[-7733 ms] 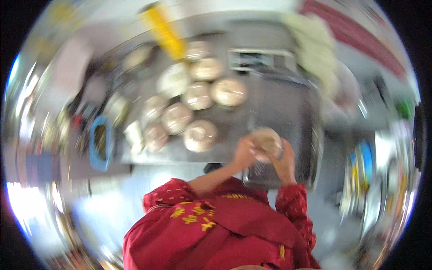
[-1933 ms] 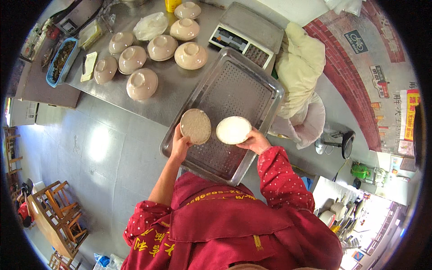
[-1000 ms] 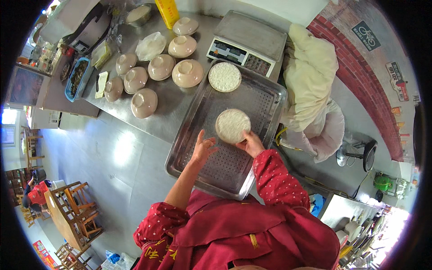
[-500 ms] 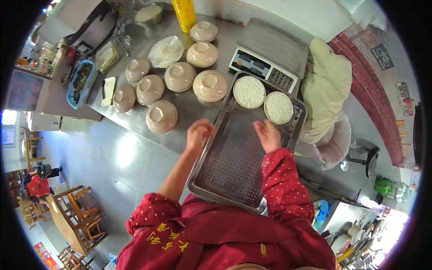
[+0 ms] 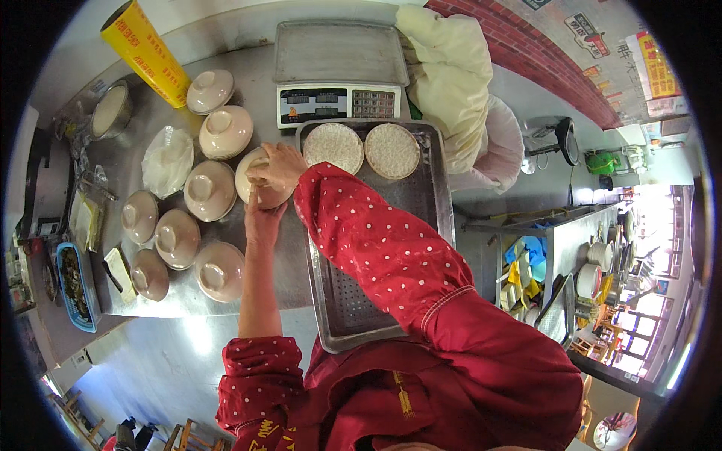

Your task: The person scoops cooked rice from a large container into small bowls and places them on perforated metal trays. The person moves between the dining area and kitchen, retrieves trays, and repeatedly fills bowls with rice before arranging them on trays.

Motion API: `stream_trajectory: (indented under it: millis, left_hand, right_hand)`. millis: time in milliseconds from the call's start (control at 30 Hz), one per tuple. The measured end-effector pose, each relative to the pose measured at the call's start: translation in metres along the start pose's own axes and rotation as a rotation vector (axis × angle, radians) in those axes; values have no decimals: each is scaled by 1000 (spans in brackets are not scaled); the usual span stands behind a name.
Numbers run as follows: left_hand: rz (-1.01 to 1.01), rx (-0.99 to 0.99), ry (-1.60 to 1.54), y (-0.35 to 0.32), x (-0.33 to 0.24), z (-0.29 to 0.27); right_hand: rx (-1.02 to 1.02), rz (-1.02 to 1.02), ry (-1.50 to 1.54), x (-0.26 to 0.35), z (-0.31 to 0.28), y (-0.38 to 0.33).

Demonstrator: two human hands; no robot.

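Observation:
Both hands meet at an upside-down pinkish-beige bowl [image 5: 252, 164] beside the tray's far left corner. Across its upper right side lies my right hand [image 5: 282, 167], its fingers closed around the raised foot. My left hand [image 5: 263, 214] grips the near side of the same bowl, its fingertips close to the right hand's. To the right, a perforated metal tray [image 5: 317, 293] bears two round pans of white grains, a left pan [image 5: 333, 147] and a right pan [image 5: 392, 150]. My right sleeve crosses above the tray and hides part of it.
Several more overturned bowls [image 5: 209, 191] stand to the left around a crumpled plastic bag [image 5: 168, 160]. Behind the tray is a digital scale [image 5: 338, 104], with a yellow roll [image 5: 147, 52] to its left. Cream cloth [image 5: 444, 83] bulges at the right; a blue basket [image 5: 77, 289] sits far left.
Both hands have moved from the tray area to the bowl at its left and taken hold of it. My view has turned, shifting the whole scene within the picture.

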State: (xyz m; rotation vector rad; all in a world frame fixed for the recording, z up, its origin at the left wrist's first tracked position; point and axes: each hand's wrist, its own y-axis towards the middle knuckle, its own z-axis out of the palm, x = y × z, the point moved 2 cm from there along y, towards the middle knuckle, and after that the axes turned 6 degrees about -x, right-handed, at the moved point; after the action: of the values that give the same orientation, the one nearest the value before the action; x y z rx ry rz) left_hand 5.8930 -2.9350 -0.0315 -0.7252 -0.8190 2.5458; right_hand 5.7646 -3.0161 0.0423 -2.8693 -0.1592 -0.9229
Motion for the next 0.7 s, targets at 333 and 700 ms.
stream_trajectory:
  millis: [333, 700]
  left_hand:
    - [71, -125, 117, -62, 18, -35]
    - [247, -202, 462, -211, 116, 27]
  right_hand:
    - [-89, 24, 149, 16, -16, -99]
    - [-307, -58, 438, -5, -99, -267]
